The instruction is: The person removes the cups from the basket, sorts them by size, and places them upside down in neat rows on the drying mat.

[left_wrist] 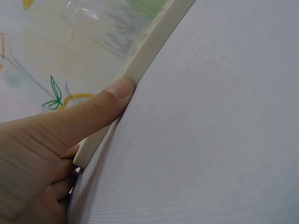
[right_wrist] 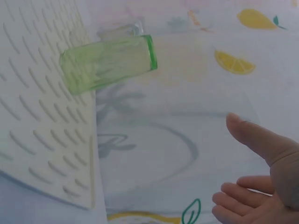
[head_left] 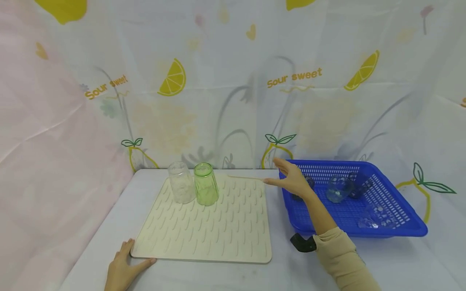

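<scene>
In the head view a cream draining mat (head_left: 204,234) with raised ridges lies on the table. My left hand (head_left: 121,266) grips its near left corner. The left wrist view shows the thumb (left_wrist: 105,100) along the mat's front edge and the other fingers bent round the corner, partly hidden. A clear glass (head_left: 181,182) and a green glass (head_left: 206,184) stand upside down, side by side, at the mat's back left. My right hand (head_left: 291,178) is raised between the mat and a blue basket (head_left: 296,224), thumb and fingers spread, nothing in it.
Inside the basket, at the right, lie a clear glass (head_left: 336,189), a dark glass (head_left: 358,186) and another clear patterned glass (head_left: 376,218). Part of a dark item shows behind the right wrist. A lemon-print cloth (head_left: 225,101) hangs behind the table.
</scene>
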`<state>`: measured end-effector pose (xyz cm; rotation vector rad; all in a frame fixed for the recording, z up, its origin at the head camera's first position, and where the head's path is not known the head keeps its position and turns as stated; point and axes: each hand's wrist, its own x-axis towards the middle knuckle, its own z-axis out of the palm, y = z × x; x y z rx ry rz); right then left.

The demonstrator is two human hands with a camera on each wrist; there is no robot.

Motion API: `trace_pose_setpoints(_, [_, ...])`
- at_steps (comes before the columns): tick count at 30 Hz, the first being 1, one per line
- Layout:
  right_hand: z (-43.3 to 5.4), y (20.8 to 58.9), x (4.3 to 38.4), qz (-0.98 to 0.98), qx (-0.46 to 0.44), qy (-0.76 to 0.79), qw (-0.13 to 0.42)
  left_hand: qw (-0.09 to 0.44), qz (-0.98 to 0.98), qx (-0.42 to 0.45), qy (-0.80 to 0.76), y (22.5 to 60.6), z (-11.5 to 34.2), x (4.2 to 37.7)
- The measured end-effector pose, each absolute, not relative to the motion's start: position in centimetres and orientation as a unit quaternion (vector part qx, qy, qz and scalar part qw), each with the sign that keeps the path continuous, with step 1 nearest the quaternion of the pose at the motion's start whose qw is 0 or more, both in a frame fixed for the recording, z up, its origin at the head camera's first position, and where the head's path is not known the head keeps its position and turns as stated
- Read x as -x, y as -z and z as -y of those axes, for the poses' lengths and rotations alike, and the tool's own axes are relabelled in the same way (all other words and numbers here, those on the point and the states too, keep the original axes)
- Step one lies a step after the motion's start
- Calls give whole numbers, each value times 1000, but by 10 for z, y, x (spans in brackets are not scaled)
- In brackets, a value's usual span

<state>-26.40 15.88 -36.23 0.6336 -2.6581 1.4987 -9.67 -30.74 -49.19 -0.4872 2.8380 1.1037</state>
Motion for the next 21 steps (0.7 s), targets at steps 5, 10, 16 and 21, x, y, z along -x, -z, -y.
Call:
trace_pose_setpoints(5, [-186,362,265,864,-177,-471,22,33,-920,159,-357,492,308,96])
trace_pose_setpoints(10, [-212,362,267,879,-148,-454,11,30,-923,156,-351,491,308,96])
trace_pose_setpoints(16, [-233,364,269,892,-119,-436,-16,19,-926,153,-344,492,307,97])
trace_pose_setpoints(21, [-243,373,273,912,-119,-390,-35,2,-926,148,-346,492,305,97])
